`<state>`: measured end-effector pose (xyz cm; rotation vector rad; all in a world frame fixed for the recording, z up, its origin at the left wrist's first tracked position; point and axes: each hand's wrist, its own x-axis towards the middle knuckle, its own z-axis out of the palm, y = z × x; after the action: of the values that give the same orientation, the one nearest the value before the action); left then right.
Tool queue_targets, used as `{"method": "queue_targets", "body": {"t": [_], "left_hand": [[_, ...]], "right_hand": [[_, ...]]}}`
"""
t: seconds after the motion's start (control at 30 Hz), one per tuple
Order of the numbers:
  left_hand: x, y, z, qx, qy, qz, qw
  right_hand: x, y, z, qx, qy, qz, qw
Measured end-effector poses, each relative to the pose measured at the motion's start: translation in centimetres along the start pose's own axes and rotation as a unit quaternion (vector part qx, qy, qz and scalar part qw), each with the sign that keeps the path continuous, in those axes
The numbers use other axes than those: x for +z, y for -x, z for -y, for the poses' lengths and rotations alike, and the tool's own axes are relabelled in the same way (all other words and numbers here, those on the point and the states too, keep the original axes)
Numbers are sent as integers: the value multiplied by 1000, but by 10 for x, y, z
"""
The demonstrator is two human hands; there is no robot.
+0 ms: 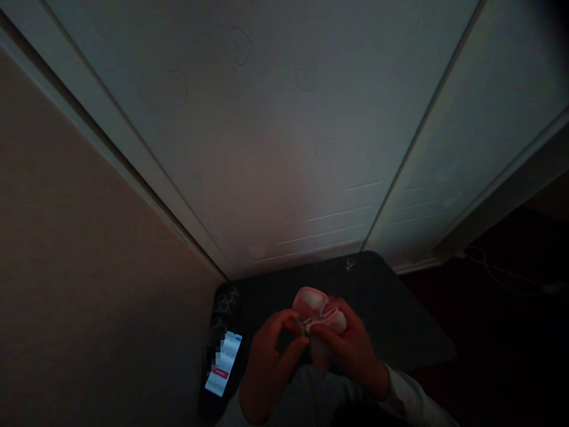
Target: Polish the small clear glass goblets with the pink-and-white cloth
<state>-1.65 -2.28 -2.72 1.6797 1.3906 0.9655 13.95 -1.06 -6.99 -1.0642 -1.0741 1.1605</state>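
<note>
A pink ribbon bow (310, 298) with a paler inner side is held above the dark table. My right hand (355, 347) is closed around the bow's right side, thumb pressed on its front. From the left, my left hand (269, 362) pinches a small, clear, shiny piece (303, 323) at the bow's middle, between thumb and forefinger. Dim light hides what exactly this piece is. One tail of the bow hangs below my right thumb.
The dark table (400, 320) stands against a white panel (284, 148) with embossed hearts. A lit phone (223, 363) lies at its left edge, below a cluster of clear pieces (226, 299). Another small clear piece (350, 264) sits near the back edge. A pale cable (493, 273) runs at right.
</note>
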Motion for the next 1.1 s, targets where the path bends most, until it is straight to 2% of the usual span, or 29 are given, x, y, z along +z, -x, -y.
{"method": "queue_targets", "body": {"t": [0.27,0.37,0.5,0.63,0.7,0.93,1.1], "left_hand": [[2,0,-2,1,-9,24,1000],[2,1,0,4,1,16,1000],[2,4,7,20,11,-22,999],[1,4,7,39,-7,5,999],[1,3,5,36,-15,8,999],[1,-1,2,-9,-2,-1,1000],[3,0,9,-9,26,12,1000]], "right_hand": [[1,2,-2,-59,18,13,998],[2,2,-2,-59,24,1,998],[2,1,-2,-38,7,-7,999],[2,0,0,25,-38,-10,999],[1,0,0,35,-44,-13,998],[1,0,0,11,-12,-16,1000],[3,1,1,-26,-6,-18,999]]}}
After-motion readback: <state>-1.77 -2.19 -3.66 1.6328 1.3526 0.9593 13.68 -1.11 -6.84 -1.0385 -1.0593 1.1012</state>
